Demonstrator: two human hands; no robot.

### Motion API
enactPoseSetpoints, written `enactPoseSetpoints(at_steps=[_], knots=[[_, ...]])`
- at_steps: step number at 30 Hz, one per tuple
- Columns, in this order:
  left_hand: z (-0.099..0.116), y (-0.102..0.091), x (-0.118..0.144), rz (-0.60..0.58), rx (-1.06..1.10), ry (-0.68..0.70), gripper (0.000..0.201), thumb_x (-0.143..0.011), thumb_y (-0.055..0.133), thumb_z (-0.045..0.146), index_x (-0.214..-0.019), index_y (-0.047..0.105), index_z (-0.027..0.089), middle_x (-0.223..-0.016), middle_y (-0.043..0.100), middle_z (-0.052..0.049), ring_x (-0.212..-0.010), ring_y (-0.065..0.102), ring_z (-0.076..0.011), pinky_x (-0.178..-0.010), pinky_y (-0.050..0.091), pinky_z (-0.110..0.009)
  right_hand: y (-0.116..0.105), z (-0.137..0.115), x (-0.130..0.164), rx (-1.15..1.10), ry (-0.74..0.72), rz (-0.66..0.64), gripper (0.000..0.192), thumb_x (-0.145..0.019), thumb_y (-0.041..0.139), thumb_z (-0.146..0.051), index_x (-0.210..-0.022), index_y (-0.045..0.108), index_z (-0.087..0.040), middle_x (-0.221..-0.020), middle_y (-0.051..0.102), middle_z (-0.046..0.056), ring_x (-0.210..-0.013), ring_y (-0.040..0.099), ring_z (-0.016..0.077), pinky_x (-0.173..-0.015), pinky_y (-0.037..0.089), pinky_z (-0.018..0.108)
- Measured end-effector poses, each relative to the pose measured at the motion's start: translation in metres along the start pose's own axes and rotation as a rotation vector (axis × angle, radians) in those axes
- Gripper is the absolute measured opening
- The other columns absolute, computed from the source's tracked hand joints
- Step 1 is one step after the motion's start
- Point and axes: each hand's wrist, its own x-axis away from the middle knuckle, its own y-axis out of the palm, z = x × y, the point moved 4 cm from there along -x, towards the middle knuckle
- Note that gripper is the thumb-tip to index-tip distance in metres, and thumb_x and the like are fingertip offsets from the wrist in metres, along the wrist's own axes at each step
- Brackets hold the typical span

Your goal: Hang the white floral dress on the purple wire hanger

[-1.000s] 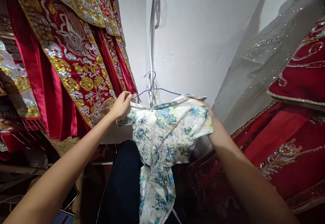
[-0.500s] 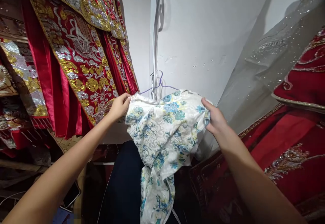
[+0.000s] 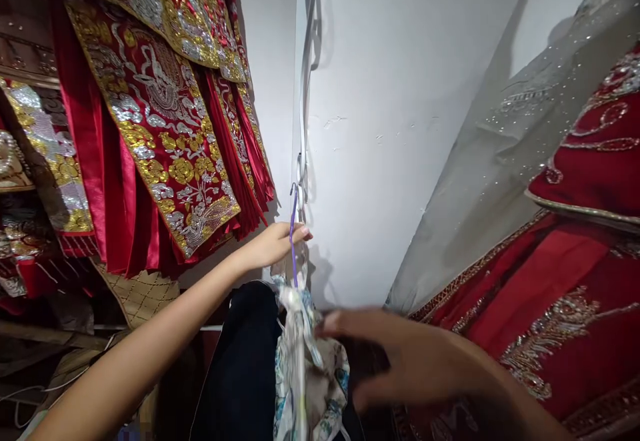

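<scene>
The floral garment point(image 3: 307, 368) hangs edge-on from a purple hanger point(image 3: 293, 241), just below the left hand point(image 3: 275, 244), whose fingers pinch the hanger's neck. The right hand point(image 3: 400, 354), blurred, fingers spread loose, is beside the cloth. Best steady the hanger upright, clear of the red embroidered robes point(image 3: 165, 128) to the left.

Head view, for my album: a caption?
Left hand grips purple wire hanger carrying white-and-blue floral garment; right hand alongside.

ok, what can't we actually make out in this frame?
Head view only:
- Right hand: motion-blurred, so its grip cannot be told.
- White floral blue-patterned garment: lower part cut off by the bottom edge.
- Thin purple wire hanger: shoulders hidden by the garment and the left hand.
- Dark garment: shape unclear, in shadow.
</scene>
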Motion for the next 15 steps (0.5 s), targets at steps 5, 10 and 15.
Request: enactPoseSetpoints(at_steps=[5, 10, 15], knots=[[0.044, 0.007, 0.019, -0.078, 0.339, 0.155, 0.052, -0.098, 0.043, 0.059, -0.113, 0.074, 0.020, -0.125, 0.069, -0.009, -0.123, 0.060, -0.0280, -0.113, 0.042, -0.043, -0.014, 0.063, -0.053, 0.357, 0.126, 0.482, 0.117, -0.073, 0.077, -0.050, -0.162, 0.005, -0.030, -0.165, 0.022, 0.013, -0.151, 0.020, 0.0425, -0.119, 0.026, 0.064], [0.048, 0.002, 0.015, -0.051, 0.622, 0.142, 0.058, -0.097, 0.039, 0.065, -0.118, 0.071, 0.020, -0.136, 0.064, -0.011, -0.134, 0.053, -0.0313, -0.109, 0.047, -0.047, -0.020, 0.059, -0.093, 0.498, -0.053, 0.634, 0.092, -0.075, 0.070, -0.032, -0.156, 0.025, -0.030, -0.138, 0.051, 0.015, -0.125, 0.050, 0.0397, -0.102, 0.043, 0.056], [-0.015, -0.039, 0.002, 0.226, 0.355, 0.067, 0.052, -0.104, 0.025, 0.049, -0.140, 0.054, 0.026, -0.145, 0.058, -0.007, -0.130, 0.058, -0.0240, -0.101, 0.053, -0.046, -0.076, 0.047, -0.115, 0.613, 0.027, 0.626, 0.082, -0.069, 0.072, -0.035, -0.146, 0.046, -0.028, -0.105, 0.053, 0.010, -0.095, 0.056, 0.0316, -0.081, 0.048, 0.041]])
